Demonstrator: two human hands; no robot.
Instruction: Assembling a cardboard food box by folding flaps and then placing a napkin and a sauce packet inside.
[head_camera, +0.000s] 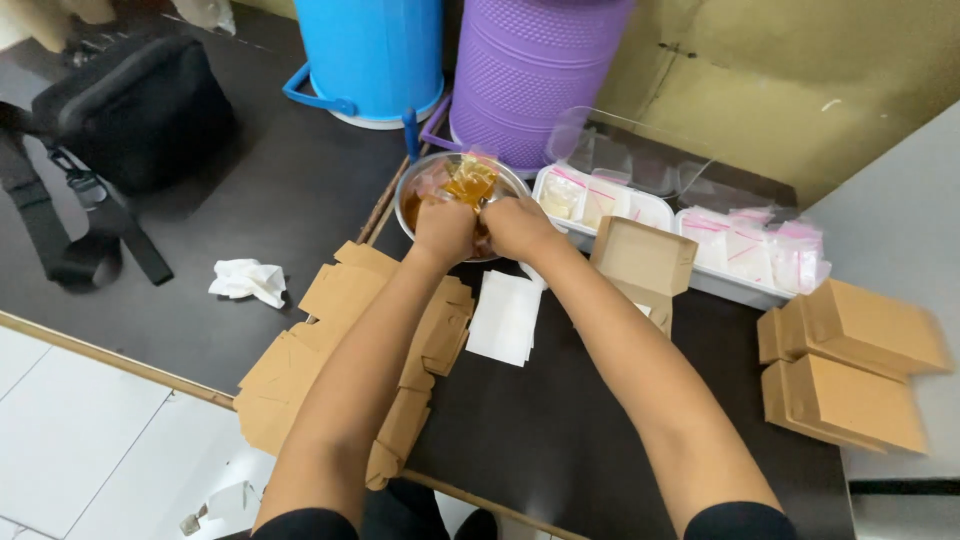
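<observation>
Both hands, left hand (443, 232) and right hand (520, 228), clamp amber sachets (470, 182) over a steel bowl (415, 190); one open box (645, 262) waits, flat cartons (345, 300) remain unfolded.

Free dark table (560, 440) btwn arms; flat cardboard blanks (330, 340) crowd left, open box (645, 265) & trays (700, 235) right, purple bin (535, 70) behind bowl (425, 180).

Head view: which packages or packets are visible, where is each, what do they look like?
Open kraft box: centre, beside the right hand; brown, lid up.
Closed kraft boxes: right edge; brown, stacked.
Flat box blanks: under the left arm; brown, loose pile.
Amber sachets: in the metal bowl, at both hands.
Pink-striped clear bags: white trays, right of bowl.
</observation>
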